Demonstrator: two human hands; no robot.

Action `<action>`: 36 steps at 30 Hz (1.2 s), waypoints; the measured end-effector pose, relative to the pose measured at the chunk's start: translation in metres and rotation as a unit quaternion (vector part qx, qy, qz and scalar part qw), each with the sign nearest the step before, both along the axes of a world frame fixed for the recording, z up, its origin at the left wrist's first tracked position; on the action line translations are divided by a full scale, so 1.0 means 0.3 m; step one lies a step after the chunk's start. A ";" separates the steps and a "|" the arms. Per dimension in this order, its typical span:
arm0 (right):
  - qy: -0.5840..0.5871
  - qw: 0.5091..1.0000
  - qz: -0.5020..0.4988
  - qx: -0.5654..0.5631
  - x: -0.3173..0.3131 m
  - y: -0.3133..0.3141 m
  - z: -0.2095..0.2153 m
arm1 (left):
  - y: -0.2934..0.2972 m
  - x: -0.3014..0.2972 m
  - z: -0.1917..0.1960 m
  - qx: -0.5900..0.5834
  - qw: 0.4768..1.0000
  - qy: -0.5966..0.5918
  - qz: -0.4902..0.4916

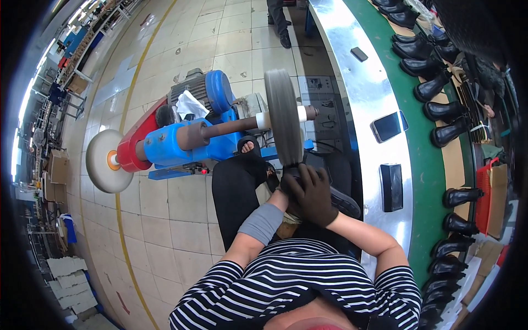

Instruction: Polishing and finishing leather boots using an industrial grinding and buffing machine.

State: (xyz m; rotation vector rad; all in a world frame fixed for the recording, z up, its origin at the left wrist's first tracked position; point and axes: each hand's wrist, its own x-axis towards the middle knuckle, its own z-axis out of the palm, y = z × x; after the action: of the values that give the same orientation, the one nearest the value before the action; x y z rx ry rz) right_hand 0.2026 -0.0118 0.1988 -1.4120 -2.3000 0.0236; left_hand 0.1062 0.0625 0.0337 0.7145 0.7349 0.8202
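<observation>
Far left, I log a pale round disc (107,160) on the spindle of a blue machine (165,146), a white cloth (191,104) draped behind it. The left hand (288,180) sits under the grey wheel (282,121), largely covered; I cannot tell how its fingers stand. The right hand (312,195), in a brown glove, has its fingers slightly spread and clamped over a black shoe (348,205), held just below the wheel; the contact spot is hidden from me. Further right, the metal table (379,77) carries a phone (389,127) and black box (391,188); black boots (446,111) line the far side.
</observation>
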 end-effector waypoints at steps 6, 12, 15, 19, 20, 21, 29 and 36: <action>-0.111 0.988 -0.108 0.025 0.214 -0.167 -0.077 | 0.037 -0.028 -0.091 -0.069 0.997 -0.029 0.023; -0.090 0.988 -0.031 0.123 0.332 -0.037 -0.180 | 0.067 -0.051 -0.110 -0.113 0.987 -0.075 0.084; -0.103 0.988 0.022 0.116 0.330 0.033 -0.186 | 0.083 -0.084 -0.101 -0.123 0.980 -0.102 0.118; -0.103 0.987 0.055 0.114 0.282 0.075 -0.179 | 0.093 -0.128 -0.082 -0.129 0.971 -0.133 0.152; -0.110 0.987 0.051 0.109 0.266 0.081 -0.179 | 0.092 -0.140 -0.077 -0.128 0.968 -0.142 0.160; -0.117 0.986 0.054 0.103 0.251 0.089 -0.180 | 0.094 -0.152 -0.070 -0.128 0.966 -0.150 0.168; -0.111 0.985 0.068 0.113 0.137 0.116 -0.188 | 0.085 -0.260 -0.004 -0.102 0.950 -0.213 0.206; -0.083 0.975 0.071 0.195 0.088 0.098 -0.209 | 0.053 -0.326 0.073 -0.066 0.936 -0.272 0.212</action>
State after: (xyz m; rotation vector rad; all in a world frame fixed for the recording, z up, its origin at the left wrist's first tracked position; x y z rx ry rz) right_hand 0.2291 0.0176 0.1360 -1.0828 -2.3676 -0.4923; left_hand 0.0085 0.0784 0.0557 0.1788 0.4340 1.2822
